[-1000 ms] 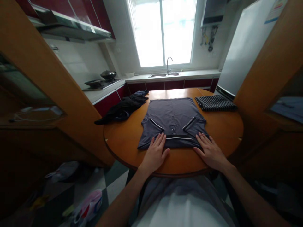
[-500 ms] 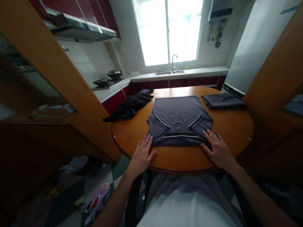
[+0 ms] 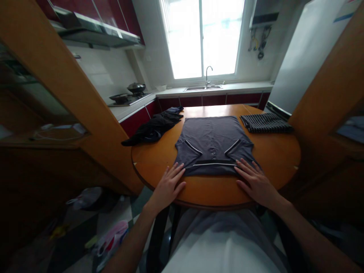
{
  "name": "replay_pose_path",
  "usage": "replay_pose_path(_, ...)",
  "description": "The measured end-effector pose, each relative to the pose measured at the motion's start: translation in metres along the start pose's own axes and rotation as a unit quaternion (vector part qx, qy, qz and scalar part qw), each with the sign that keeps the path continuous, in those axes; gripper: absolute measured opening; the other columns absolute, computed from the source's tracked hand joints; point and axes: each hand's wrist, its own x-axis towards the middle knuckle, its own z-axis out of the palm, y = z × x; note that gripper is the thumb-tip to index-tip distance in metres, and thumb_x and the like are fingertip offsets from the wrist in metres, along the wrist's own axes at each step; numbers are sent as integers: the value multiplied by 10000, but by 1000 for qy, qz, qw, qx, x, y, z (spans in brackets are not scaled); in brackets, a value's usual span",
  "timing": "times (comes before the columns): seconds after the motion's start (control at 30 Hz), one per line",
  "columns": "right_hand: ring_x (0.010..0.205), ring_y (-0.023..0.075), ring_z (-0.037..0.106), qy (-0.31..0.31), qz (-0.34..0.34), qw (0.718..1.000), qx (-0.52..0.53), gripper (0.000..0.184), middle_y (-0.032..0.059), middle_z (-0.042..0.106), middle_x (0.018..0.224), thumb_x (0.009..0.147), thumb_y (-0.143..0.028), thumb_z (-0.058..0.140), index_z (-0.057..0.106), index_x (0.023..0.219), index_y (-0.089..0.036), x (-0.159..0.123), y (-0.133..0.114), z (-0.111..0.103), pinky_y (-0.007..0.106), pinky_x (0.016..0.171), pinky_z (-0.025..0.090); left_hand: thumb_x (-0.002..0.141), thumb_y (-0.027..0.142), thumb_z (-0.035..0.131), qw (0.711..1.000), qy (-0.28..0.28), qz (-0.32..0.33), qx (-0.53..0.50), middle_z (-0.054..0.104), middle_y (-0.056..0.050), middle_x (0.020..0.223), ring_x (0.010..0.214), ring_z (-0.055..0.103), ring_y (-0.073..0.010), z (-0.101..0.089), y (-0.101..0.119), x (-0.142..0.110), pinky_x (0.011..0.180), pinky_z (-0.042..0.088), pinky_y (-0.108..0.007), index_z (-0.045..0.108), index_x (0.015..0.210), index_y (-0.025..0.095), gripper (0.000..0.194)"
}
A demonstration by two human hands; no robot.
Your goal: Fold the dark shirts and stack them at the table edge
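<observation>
A grey polo shirt (image 3: pixel 213 132) lies spread flat on the wooden table (image 3: pixel 210 191), its collar end with dark, white-edged trim toward me. Its short sleeves are folded inward, with striped cuffs slanting across the front, and a few buttons show in the middle. My left hand (image 3: pixel 167 185) rests flat at the shirt's near left corner, fingertips on the fabric. At the near right corner, my right hand (image 3: pixel 254 182) lies with fingers spread over the shirt's edge. Neither hand grips anything.
Dark crumpled clothing (image 3: pixel 156 129) lies at the table's left edge. A folded striped garment (image 3: pixel 265 122) sits at the back right. Beyond are a sink (image 3: pixel 203 88), a stove (image 3: pixel 132 99) with pans, and a fridge (image 3: pixel 304 57). Bags (image 3: pixel 113 237) lie on the floor at left.
My right hand has slid slightly left, its fingers now further over the shirt's near right corner. My left hand stays at the left corner. The whole view has shifted slightly.
</observation>
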Motion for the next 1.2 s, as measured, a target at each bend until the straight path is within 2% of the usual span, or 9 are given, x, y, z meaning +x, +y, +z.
replay_pose_path(0.1,1525,276,262,9,-25,999,-18,470,72,399,1605,993,-298,496,547,1455,-231,2,12,-6,564,1229,226,1022,223,441,998,-20,53,-7,365,-49,1629,1541,233,-215,-14,-8,10,1254,247,-477,407,1548,246,527)
replay_pose_path(0.23,1521,254,275,-10,-81,996,-24,577,36,364,1622,931,-103,473,522,1478,-280,8,31,-16,531,1234,246,947,26,370,985,-103,137,-5,360,5,1630,1536,244,-191,-28,-20,29,1249,270,-448,377,1560,325,682)
replay_pose_path(0.33,1524,241,263,-28,-115,992,-45,730,36,321,1639,854,21,429,466,1516,-285,12,41,-22,532,1232,249,912,-25,353,977,-139,160,-6,366,27,1622,1529,266,-195,-30,-29,40,1237,291,-452,378,1550,382,757)
replay_pose_path(0.43,1523,242,263,-39,-127,990,-56,814,19,282,1652,816,58,428,421,1537,-319,12,49,-27,540,1227,257,926,-4,392,976,-138,170,-7,383,33,1610,1515,301,-198,-28,-39,45,1236,289,-446,402,1529,417,736)
replay_pose_path(0.6,1496,217,335,-47,-145,988,-16,791,-19,281,1654,866,25,442,392,1539,-387,8,68,-28,482,1211,328,985,101,440,975,-107,185,-58,467,25,1562,1452,424,-190,-23,-61,47,1224,328,-425,510,1465,400,570)
replay_pose_path(0.73,1428,213,452,-44,-156,986,32,599,-1,405,1601,951,-68,452,523,1465,-367,4,82,-29,457,1176,395,1029,168,402,973,-64,178,-130,576,-24,1473,1369,531,-183,-18,-73,48,1180,411,-394,629,1376,309,437)
replay_pose_path(0.9,1294,203,596,-57,-141,985,87,420,10,501,1536,1024,-217,449,612,1386,-356,2,85,-32,413,1110,480,1042,260,439,969,-62,161,-179,610,-42,1435,1322,580,-199,-16,-71,49,1135,464,-377,644,1360,292,380)
replay_pose_path(1.07,1244,197,638,-42,-132,981,133,383,30,662,1367,1041,-241,414,676,1316,-299,2,86,-31,405,1085,516,1039,253,419,965,-62,160,-200,651,-40,1383,1282,615,-192,-16,-71,48,1118,483,-379,670,1326,267,381)
replay_pose_path(1.2,1228,204,650,-41,-107,979,168,395,34,675,1341,1046,-256,387,690,1299,-263,1,88,-30,402,1079,526,1032,248,406,965,-57,147,-211,660,-30,1367,1281,615,-189,-15,-73,45,1126,475,-392,674,1315,259,389)
